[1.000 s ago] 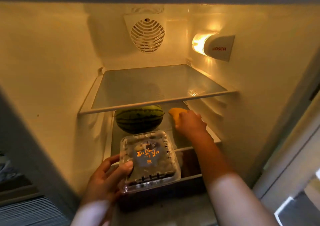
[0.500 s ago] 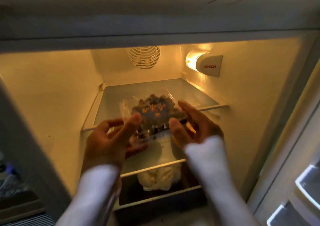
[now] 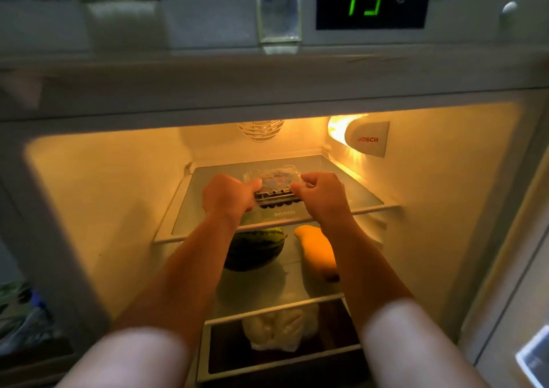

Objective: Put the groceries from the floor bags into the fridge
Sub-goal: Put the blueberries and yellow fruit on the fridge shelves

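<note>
1. Half a second ago the clear berry box [image 3: 274, 187] was held tilted in the air in front of the top glass shelf [image 3: 350, 191]; now it is set flat on that shelf, farther in.
2. Its left near corner is pinched by the left hand [image 3: 227, 193], its right near corner by the right hand [image 3: 322, 194], fingers curled.
3. A watermelon [image 3: 255, 248] and a yellow fruit [image 3: 318, 249] are seen on the shelf below.
</note>
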